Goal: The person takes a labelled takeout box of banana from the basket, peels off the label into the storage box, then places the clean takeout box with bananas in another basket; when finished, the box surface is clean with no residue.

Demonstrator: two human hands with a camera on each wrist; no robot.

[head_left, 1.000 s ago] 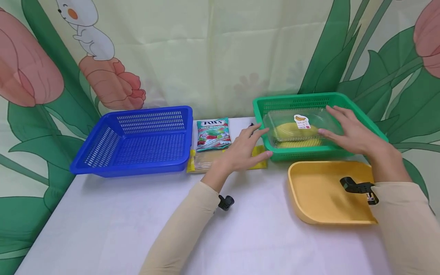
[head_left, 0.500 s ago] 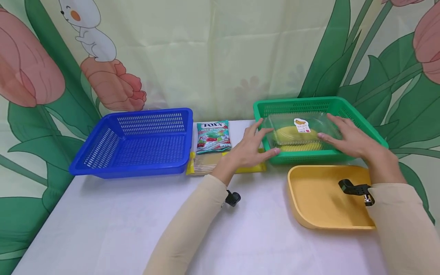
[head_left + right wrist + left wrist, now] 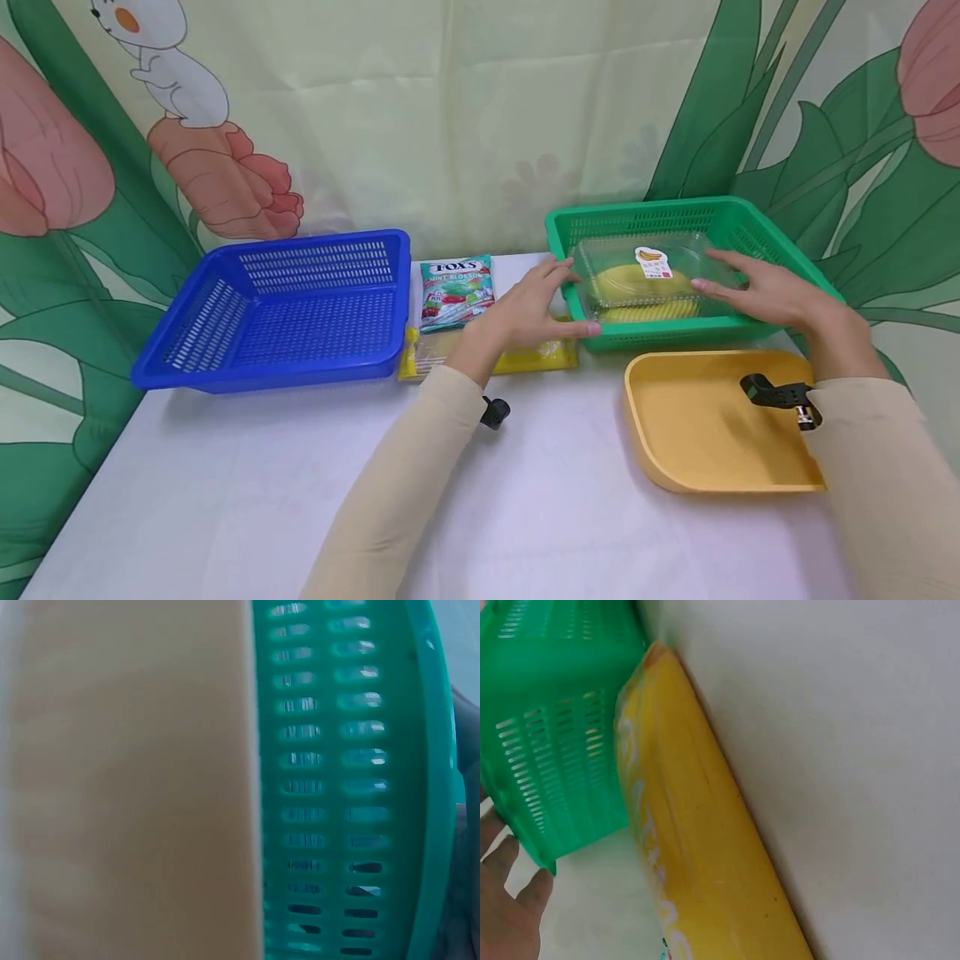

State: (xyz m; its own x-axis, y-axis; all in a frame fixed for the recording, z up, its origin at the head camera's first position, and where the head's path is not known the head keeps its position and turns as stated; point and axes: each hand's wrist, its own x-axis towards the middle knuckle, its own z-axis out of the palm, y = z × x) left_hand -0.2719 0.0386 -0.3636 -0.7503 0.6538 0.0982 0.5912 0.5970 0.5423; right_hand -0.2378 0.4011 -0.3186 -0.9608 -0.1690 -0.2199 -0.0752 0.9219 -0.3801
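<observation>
Left hand (image 3: 528, 308): fingers spread, thumb out, nothing gripped, at the left rim of the green basket (image 3: 675, 335). Right hand (image 3: 780, 292): fingers extended, no grip around anything, over the basket's right side. Its thumb and index are at the right end of the clear box (image 3: 636, 287), contact hard to call. Box lies inside the green basket, between the hands, banana sticker (image 3: 654, 263) on top, yellow contents (image 3: 648, 310) visible through it

Further out: yellow packet (image 3: 536, 358) just left of the green basket, candy bag (image 3: 456, 296) behind the packet and also left of the basket, blue basket (image 3: 322, 325) furthest left of it. Orange tray (image 3: 712, 421) in front of the green basket

Left wrist cam shows the packet's pale lettering, mostly covered by the arm in head view. Right wrist cam adds the basket's slotted wall (image 3: 330, 772), plus a blurred tan surface (image 3: 135, 780) I can't identify
</observation>
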